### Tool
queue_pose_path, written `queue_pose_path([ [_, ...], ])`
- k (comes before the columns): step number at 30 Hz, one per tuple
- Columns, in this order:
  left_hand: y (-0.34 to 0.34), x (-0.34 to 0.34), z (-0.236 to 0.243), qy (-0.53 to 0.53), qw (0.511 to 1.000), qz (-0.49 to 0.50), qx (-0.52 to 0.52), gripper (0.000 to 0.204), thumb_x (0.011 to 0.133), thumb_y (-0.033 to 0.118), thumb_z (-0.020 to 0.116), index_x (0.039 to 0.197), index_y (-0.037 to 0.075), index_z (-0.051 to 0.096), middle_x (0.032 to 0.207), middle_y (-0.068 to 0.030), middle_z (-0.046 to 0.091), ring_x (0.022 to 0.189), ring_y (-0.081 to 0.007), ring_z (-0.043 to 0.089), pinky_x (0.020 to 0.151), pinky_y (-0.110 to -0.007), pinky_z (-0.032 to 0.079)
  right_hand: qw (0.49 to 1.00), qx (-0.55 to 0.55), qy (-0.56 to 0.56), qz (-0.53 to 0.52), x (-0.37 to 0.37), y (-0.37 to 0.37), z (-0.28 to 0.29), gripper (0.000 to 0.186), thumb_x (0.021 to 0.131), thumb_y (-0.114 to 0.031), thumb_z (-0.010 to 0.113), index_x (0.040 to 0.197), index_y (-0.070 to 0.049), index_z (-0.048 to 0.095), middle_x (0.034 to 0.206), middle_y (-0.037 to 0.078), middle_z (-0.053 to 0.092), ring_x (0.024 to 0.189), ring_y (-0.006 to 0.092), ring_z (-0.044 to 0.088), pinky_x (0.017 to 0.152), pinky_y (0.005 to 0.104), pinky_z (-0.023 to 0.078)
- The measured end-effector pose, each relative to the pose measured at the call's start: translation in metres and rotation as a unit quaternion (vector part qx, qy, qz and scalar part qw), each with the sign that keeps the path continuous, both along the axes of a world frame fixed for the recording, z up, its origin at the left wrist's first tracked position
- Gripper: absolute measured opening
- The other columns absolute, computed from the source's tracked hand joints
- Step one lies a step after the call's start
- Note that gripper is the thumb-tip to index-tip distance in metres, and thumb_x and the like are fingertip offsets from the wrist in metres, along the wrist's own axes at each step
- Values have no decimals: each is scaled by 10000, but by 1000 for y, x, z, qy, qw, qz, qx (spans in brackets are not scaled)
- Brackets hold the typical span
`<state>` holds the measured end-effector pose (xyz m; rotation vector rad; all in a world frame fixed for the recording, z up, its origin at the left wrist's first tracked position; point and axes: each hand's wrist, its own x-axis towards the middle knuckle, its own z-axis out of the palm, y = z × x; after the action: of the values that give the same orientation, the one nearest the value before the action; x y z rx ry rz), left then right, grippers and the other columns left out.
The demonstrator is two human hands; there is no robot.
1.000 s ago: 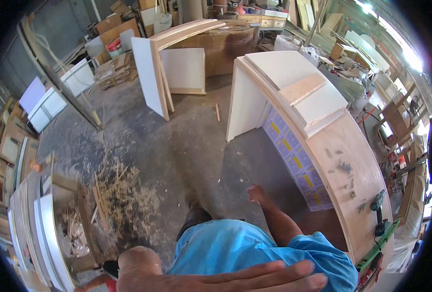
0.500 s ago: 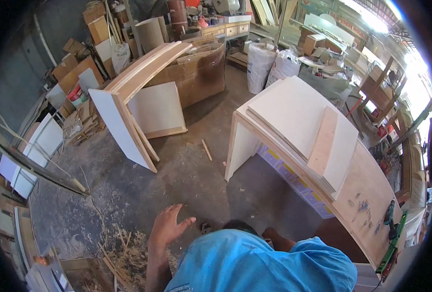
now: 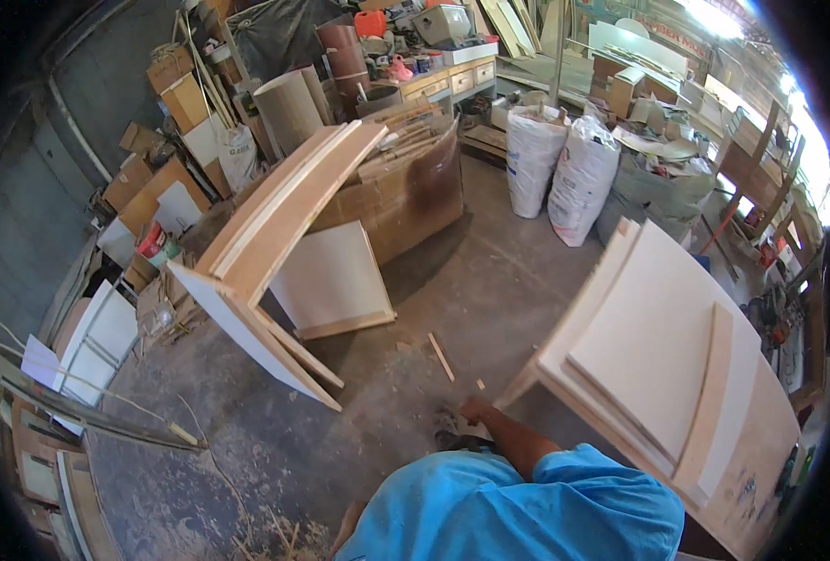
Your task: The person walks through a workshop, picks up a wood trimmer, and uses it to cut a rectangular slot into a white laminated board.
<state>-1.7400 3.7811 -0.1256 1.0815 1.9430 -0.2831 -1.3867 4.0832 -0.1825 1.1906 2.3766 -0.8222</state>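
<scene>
From my remote seat, the thing to watch is the big curved counter, built from white panels and bare pale wood. It sits front-right of the wearer and runs back past the sleeve of the blue fabric shirt.

The right hand is easily the nearer one, just beside the counter's near-left corner, with the bulk of the counter off to its right. Can't tell whether they touch or only line up from this angle. The fingers look kinda loosely curled, but it's too small to say if they're closed or holding anything. Left hand's out of sight, there's just a sliver of left arm, so no clue on its state.

Long axis of the counter is a diagonal, from forward-left to back-right. Its far end points forward-left, roughly at the large brown cardboard-looking box. On top there's a flat white board, plus a narrow pale wood strip lying roughly across the width.
</scene>
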Motion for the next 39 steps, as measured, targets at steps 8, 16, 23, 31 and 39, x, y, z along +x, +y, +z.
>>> queue_pose_path([
  [8,188,-12,40,-31,998,50,-28,617,902,578,584,1108,13,725,1141,-262,686,1032,-408,670,910,-470,516,990,-11,105,-94,-116,271,93,256,812,-189,601,899,15,730,862,168,737,829,327,728,710,452,572],
  [16,401,-39,26,-34,997,-46,-47,595,908,553,584,1112,12,721,1137,-263,686,1027,-408,671,906,-470,517,985,132,91,-57,-2,389,96,208,747,-149,632,875,-28,743,916,188,724,876,346,709,740,443,561],
  [23,622,-88,7,-22,965,-251,-75,575,913,532,583,1116,11,717,1134,-265,686,1023,-408,673,902,-470,519,974,-20,-220,43,114,340,36,226,838,-233,702,1031,-150,783,1081,103,737,1056,303,681,868,424,555],
  [31,926,-16,59,-13,938,-336,81,544,906,493,546,1093,12,720,1163,-231,685,1111,-405,640,1002,-478,483,886,-174,-141,-407,158,280,44,252,853,-296,676,995,-105,758,1068,146,731,996,309,697,819,440,556],
  [39,1058,36,58,-50,966,-223,117,496,907,514,586,1031,64,754,1064,-190,729,1039,-335,691,935,-437,521,764,-157,1,-626,144,388,19,337,854,-351,652,1058,-96,735,1106,174,716,1045,313,684,808,458,551],
])
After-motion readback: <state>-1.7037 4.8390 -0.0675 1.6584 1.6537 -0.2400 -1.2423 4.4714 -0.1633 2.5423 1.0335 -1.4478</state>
